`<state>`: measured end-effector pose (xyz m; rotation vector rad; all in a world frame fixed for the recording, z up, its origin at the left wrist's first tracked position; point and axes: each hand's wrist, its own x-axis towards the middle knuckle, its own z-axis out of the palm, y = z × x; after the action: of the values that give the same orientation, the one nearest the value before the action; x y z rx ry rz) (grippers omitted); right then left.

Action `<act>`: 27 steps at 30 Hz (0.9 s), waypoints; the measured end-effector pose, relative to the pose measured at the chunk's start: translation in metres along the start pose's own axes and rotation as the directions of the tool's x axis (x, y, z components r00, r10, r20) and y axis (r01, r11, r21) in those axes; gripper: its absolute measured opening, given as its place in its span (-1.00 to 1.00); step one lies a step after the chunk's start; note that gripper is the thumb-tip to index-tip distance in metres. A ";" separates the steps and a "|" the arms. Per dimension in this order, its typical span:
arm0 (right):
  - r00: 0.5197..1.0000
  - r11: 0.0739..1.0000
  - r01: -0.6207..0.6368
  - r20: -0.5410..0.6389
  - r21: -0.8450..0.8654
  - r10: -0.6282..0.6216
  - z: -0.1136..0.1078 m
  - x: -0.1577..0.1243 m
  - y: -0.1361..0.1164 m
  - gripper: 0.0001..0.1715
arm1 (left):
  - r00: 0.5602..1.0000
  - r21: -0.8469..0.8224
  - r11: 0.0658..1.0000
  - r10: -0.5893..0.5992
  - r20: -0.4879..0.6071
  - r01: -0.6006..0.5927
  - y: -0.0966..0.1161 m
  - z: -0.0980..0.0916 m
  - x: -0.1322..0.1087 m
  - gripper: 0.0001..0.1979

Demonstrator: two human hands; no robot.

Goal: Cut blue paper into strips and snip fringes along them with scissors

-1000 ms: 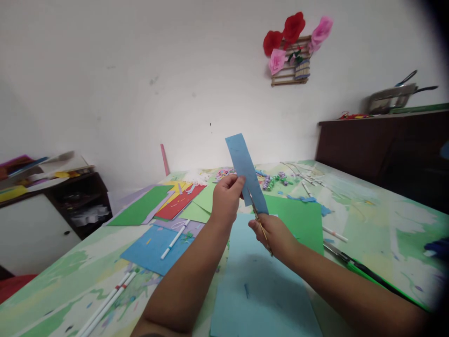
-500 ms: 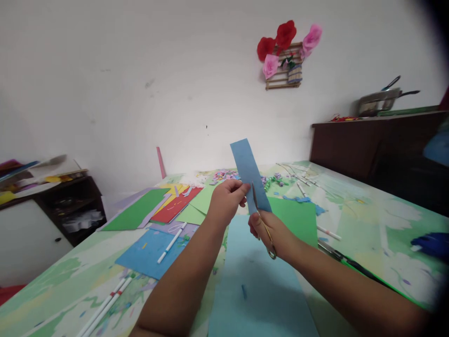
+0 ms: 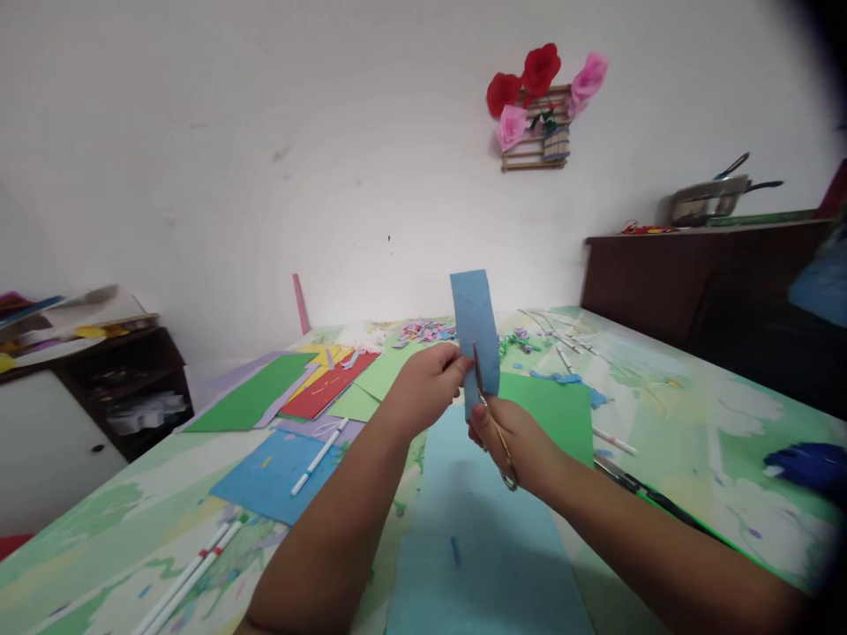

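A blue paper strip (image 3: 476, 309) stands upright in the air above the table. My left hand (image 3: 433, 379) pinches its left edge partway down. In my right hand (image 3: 506, 432) is a pair of scissors (image 3: 501, 448) with gold handles, gripped with the fingers closed round them. The blades point up and lie over the lower part of the strip, close to my left fingertips. Beneath both hands lies a light blue sheet (image 3: 483, 547) with a small dark blue scrap (image 3: 455, 552) on it.
Green sheet (image 3: 549, 410) and a larger pair of scissors (image 3: 618, 474) lie to the right. Leftward are a blue sheet (image 3: 258, 472), a white stick (image 3: 318, 457), a red sheet (image 3: 331, 386) and a dark green sheet (image 3: 251, 397). Small paper bits (image 3: 423, 332) are heaped at the back.
The strip has swung more upright, its top shifting right, and it now bends slightly. The scissors sit at a cut in its lower part. My view has shifted slightly.
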<state>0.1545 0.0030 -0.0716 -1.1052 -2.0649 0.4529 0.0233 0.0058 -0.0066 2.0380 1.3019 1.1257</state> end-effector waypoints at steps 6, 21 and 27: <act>0.999 0.999 0.033 0.005 0.031 -0.033 0.000 0.000 -0.001 -0.41 | 0.998 -0.190 0.981 -0.052 -0.036 0.044 0.002 0.005 -0.001 -0.78; 0.998 0.995 0.055 -0.038 0.080 -0.052 0.006 0.001 0.008 -0.53 | 0.997 -0.233 0.972 -0.046 -0.057 0.032 -0.001 0.010 -0.001 -0.79; 0.995 0.991 0.082 -0.073 0.110 -0.074 0.007 0.001 0.011 -0.52 | 0.998 -0.239 0.971 -0.030 -0.053 0.016 -0.003 0.012 -0.001 -0.78</act>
<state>0.1545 0.0102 -0.0824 -0.9574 -1.9894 0.4800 0.0318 0.0073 -0.0160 1.8239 1.1513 1.2711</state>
